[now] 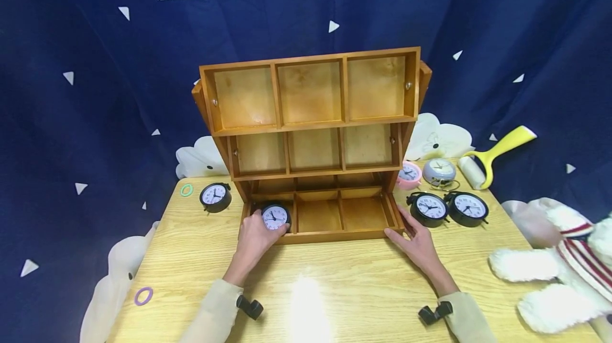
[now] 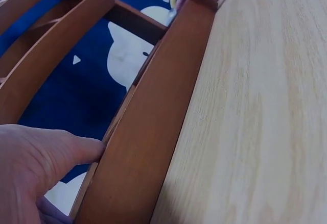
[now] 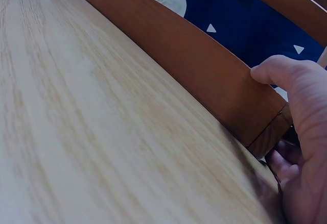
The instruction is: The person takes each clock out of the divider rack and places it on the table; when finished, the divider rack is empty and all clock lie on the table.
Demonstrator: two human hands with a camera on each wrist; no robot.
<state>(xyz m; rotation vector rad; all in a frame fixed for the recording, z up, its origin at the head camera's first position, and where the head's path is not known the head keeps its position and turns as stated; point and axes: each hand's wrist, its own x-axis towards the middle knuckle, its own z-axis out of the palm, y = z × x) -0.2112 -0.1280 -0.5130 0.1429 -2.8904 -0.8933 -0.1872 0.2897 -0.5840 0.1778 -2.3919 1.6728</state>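
A wooden fold-out box (image 1: pixel 334 237) with three tiers of compartments stands on the table. Inside its bottom left compartment sits a black alarm clock (image 1: pixel 274 217), face up. My left hand (image 1: pixel 255 239) holds that clock, its thumb along the lower right rim and a finger at the left; the other fingers are hidden. In the left wrist view the thumb (image 2: pixel 76 148) reaches over the box's front wall, and the clock is out of sight. With its thumb on the front wall and fingers round the side, my right hand (image 1: pixel 418 242) grips the box's right front corner.
Left of the box stand a black clock (image 1: pixel 215 197), a green ring (image 1: pixel 182 194) and a purple ring (image 1: pixel 138 302). To the right are two black clocks (image 1: pixel 428 208), a pink clock (image 1: pixel 409 174), a lavender clock (image 1: pixel 439 169), a yellow-handled roller (image 1: pixel 507 146) and a plush toy (image 1: pixel 564 274).
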